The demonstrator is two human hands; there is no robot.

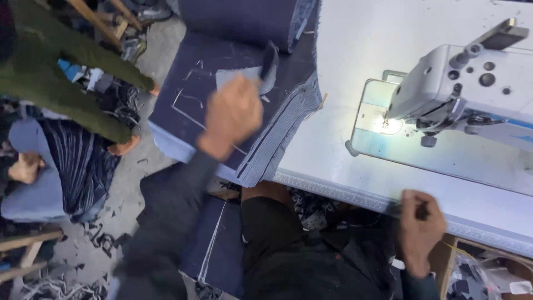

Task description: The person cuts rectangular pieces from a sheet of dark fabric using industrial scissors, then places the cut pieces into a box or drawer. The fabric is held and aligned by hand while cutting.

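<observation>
My left hand [232, 114] reaches out over a thick stack of dark blue denim pieces [183, 111] with chalk lines on the top one. Its fingers pinch a small denim piece [261, 71] that curls up at one end. My right hand [420, 228] rests at the near edge of the white sewing table [333, 83], fingers closed around something small and dark that I cannot make out. A white sewing machine [472, 83] stands on the table at the right, its lamp lighting the needle plate [386, 123].
More folded denim [244, 19] lies beyond the stack. Another person in green trousers [61, 72] sits at the left on the floor, near striped and blue fabric [78, 166]. Fabric scraps litter the floor. Wooden stool legs [25, 250] show at the lower left.
</observation>
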